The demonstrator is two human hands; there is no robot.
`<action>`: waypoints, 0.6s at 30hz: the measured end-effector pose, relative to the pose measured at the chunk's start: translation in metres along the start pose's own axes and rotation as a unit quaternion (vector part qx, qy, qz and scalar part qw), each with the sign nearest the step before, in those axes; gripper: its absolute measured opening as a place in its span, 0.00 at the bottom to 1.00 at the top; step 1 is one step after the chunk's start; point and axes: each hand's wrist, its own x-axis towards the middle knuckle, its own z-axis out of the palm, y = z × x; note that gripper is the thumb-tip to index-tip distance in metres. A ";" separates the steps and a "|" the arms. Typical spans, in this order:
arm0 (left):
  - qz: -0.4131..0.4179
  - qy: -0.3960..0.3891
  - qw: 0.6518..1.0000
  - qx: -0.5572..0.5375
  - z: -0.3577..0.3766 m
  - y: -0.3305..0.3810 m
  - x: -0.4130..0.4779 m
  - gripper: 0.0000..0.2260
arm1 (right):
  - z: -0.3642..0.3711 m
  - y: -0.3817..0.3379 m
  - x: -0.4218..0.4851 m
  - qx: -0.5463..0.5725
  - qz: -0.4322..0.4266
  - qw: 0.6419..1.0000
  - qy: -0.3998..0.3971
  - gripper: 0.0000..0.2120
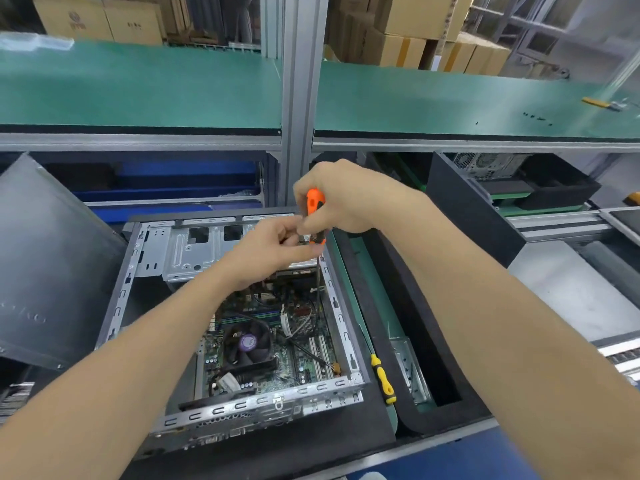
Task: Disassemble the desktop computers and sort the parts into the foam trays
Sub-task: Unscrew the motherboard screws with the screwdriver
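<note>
1. Case [239,407] lies open under both hands; board [304,344] and fan [247,344] are still fitted.
2. Right hand [343,199] grips the screwdriver [316,216]; left hand [273,247] pinches its shaft.
3. Tray [420,317] right of the hands holds one bracket [410,372]; most sorting seems left.

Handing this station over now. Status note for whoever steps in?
Right hand: grips the orange screwdriver, shaft pointing down into the case near its far right corner.
Left hand: pinches the handle's lower end, apparently steadying it.
Done: side panel is off, leaning at left; a metal bracket lies in the foam tray on the right. Yellow screwdriver lies between case and tray.
Left: motherboard, CPU fan, cables and drive cage are not yet out.
</note>
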 end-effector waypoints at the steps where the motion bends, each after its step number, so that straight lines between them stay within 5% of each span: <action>1: 0.002 -0.003 1.000 0.003 -0.001 0.004 0.000 0.03 | -0.005 -0.002 0.001 -0.028 -0.008 0.999 -0.022 0.07; 6: 0.009 -0.019 0.999 0.028 -0.004 0.018 0.002 0.07 | -0.008 -0.014 0.007 -0.207 -0.014 0.976 -0.065 0.16; 8: 0.000 -0.018 0.999 0.046 -0.001 0.022 0.003 0.02 | -0.005 -0.015 0.007 -0.205 -0.030 0.976 -0.064 0.17; 11: -0.028 -0.009 0.998 0.058 0.001 0.015 0.007 0.16 | -0.007 -0.016 0.002 -0.178 -0.061 0.979 -0.079 0.10; 14: -0.030 0.001 0.999 0.045 0.003 0.011 0.009 0.16 | -0.012 -0.012 -0.001 -0.109 -0.061 0.990 -0.062 0.06; 16: -0.013 0.014 0.999 0.042 0.006 0.011 0.010 0.09 | -0.010 -0.009 -0.001 -0.108 -0.015 0.994 0.003 0.17; 18: -0.025 0.056 0.998 0.035 0.013 0.007 0.014 0.17 | -0.007 -0.012 0.001 -0.156 0.070 0.983 0.060 0.28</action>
